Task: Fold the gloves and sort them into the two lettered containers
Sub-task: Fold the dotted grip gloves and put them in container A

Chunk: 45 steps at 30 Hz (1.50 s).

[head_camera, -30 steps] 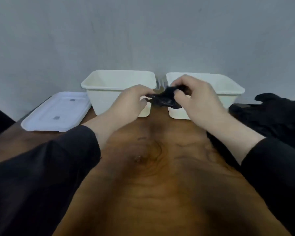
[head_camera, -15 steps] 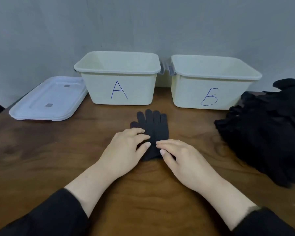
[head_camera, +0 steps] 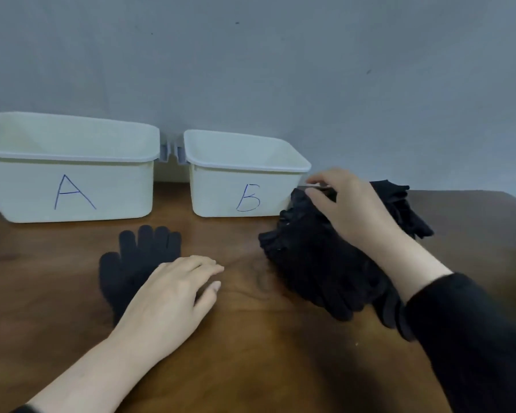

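While flat on the glove (head_camera: 137, 263), left hand (head_camera: 173, 296) relaxed; right hand (head_camera: 349, 210) pinching the glove pile (head_camera: 316, 263).

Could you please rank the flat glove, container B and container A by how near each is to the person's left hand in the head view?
From the left hand:
1. The flat glove, lying partly under the hand on its left side.
2. Container B, behind and to the right.
3. Container A, behind and to the left; only narrowly farther than B, so the order is close.
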Tool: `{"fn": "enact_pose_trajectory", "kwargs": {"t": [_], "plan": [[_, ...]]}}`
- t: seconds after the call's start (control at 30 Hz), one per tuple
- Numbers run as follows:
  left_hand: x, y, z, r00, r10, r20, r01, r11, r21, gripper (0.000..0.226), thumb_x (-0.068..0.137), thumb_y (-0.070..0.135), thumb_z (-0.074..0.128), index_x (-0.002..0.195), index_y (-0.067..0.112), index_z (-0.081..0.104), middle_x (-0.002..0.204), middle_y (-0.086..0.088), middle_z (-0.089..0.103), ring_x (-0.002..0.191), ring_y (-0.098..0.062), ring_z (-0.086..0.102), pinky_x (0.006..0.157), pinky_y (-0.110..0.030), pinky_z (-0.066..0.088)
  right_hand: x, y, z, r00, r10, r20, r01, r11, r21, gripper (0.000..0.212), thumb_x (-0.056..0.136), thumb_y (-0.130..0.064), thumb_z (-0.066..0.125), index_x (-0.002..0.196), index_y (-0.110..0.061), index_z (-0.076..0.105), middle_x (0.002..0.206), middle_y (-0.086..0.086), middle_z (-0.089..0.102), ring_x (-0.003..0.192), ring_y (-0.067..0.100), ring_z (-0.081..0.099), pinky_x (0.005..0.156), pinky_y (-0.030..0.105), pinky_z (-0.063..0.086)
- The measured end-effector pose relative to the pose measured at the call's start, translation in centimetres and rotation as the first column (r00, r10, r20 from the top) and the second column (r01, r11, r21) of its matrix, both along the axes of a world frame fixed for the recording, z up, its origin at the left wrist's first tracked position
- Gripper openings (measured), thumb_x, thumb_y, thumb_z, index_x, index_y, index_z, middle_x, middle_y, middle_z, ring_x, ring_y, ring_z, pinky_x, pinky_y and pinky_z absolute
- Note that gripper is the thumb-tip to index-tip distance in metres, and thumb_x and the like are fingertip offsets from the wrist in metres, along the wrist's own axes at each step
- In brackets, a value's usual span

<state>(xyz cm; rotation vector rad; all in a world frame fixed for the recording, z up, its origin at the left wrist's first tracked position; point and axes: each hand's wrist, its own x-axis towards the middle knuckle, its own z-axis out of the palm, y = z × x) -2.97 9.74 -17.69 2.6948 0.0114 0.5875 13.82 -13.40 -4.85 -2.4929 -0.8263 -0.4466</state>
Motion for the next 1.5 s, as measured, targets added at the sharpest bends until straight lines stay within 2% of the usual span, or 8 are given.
{"fn": "enact_pose_trajectory", "kwargs": {"t": [0.17, 0.67, 0.97, 1.13, 1.27, 1.37, 1.43, 1.5], "plan": [[1.3, -1.9, 0.0, 0.997, -0.071, -0.014, 0.070, 0.997, -0.045, 0.034, 0.100, 0.042, 0.048, 0.129, 0.034, 0.062, 0.127, 0.022, 0.059, 0.118, 0.001, 0.052, 0.098, -0.019, 0.031, 4.6, -4.9, 2.9, 0.974, -0.164, -0.159, 0.063, 0.863, -0.500, 0.045, 0.093, -0.030, 0.069, 0.137, -0.032, 0.057, 0.140, -0.009, 0.056, 0.125, 0.019, 0.053, 0.103, 0.036, 0.042], [0.4, -0.4, -0.1, 0.998, -0.057, 0.003, 0.057, 0.988, -0.145, 0.036, 0.100, 0.045, 0.045, 0.131, 0.037, 0.058, 0.127, 0.028, 0.053, 0.121, 0.006, 0.044, 0.103, -0.015, 0.031, 6.6, -5.7, 0.8, 0.987, -0.153, 0.041, 0.148, 0.807, -0.572, 0.010, 0.098, -0.031, 0.060, 0.103, -0.026, 0.068, 0.114, -0.005, 0.067, 0.101, 0.022, 0.059, 0.092, 0.040, 0.048], [0.4, -0.2, 0.7, 0.997, -0.009, 0.079, 0.032, 0.954, -0.297, 0.038, 0.098, 0.045, 0.046, 0.135, 0.039, 0.055, 0.131, 0.032, 0.047, 0.117, 0.028, 0.032, 0.103, -0.008, 0.030, 1.4, -1.3, 7.7, 0.995, -0.095, -0.034, 0.101, 0.946, 0.308, 0.010, 0.099, -0.022, 0.056, 0.096, -0.021, 0.066, 0.080, -0.002, 0.066, 0.070, 0.008, 0.059, 0.061, 0.019, 0.041], [-0.6, -0.1, 3.3, 0.982, 0.027, 0.185, 0.118, 0.678, -0.726, 0.053, 0.088, 0.056, 0.047, 0.139, 0.043, 0.045, 0.128, 0.030, 0.057, 0.122, 0.016, 0.047, 0.096, -0.002, 0.035, -3.7, 4.0, 7.5, 0.771, 0.442, -0.457, 0.001, 0.718, 0.696, 0.020, 0.103, -0.017, 0.047, 0.095, -0.012, 0.064, 0.088, 0.006, 0.072, 0.075, 0.015, 0.068, 0.065, 0.031, 0.055], [-1.5, 1.2, 3.6, 0.982, -0.001, 0.191, 0.182, 0.302, -0.936, 0.058, 0.088, 0.058, 0.060, 0.140, 0.039, 0.046, 0.133, 0.010, 0.063, 0.126, -0.008, 0.057, 0.109, -0.039, 0.042, -6.0, 8.1, 1.9, 0.527, 0.574, -0.627, 0.070, 0.706, 0.705, 0.035, 0.105, -0.021, 0.039, 0.123, 0.000, 0.060, 0.121, 0.022, 0.069, 0.102, 0.033, 0.064, 0.089, 0.048, 0.047], [-2.5, 2.6, 3.3, 0.991, 0.010, 0.131, 0.130, 0.079, -0.988, 0.046, 0.098, 0.019, 0.060, 0.142, 0.023, 0.046, 0.120, -0.010, 0.070, 0.118, -0.027, 0.063, 0.107, -0.056, 0.044, -7.4, 10.6, -2.4, 0.436, 0.574, -0.693, 0.141, 0.717, 0.683, 0.035, 0.107, -0.019, 0.041, 0.125, 0.003, 0.062, 0.123, 0.024, 0.068, 0.109, 0.032, 0.066, 0.103, 0.051, 0.047], [-3.0, 3.9, 2.9, 0.997, 0.062, 0.052, 0.043, 0.141, -0.989, 0.055, 0.098, 0.011, 0.060, 0.147, 0.027, 0.041, 0.112, -0.008, 0.073, 0.108, -0.022, 0.068, 0.099, -0.051, 0.052, -7.3, 11.4, -5.3, 0.493, 0.472, -0.731, 0.160, 0.776, 0.610, 0.034, 0.105, -0.021, 0.048, 0.121, 0.004, 0.063, 0.120, 0.027, 0.068, 0.110, 0.035, 0.068, 0.103, 0.055, 0.050], [-3.2, 5.5, 2.3, 0.987, 0.151, -0.056, -0.128, 0.523, -0.842, 0.064, 0.095, 0.025, 0.065, 0.150, 0.035, 0.034, 0.104, 0.007, 0.073, 0.097, -0.011, 0.069, 0.093, -0.037, 0.055, -7.0, 11.5, -7.8, 0.697, 0.226, -0.681, 0.098, 0.911, 0.402, 0.040, 0.102, -0.030, 0.057, 0.130, -0.003, 0.060, 0.110, 0.016, 0.072, 0.104, 0.032, 0.069, 0.098, 0.054, 0.054]]}}
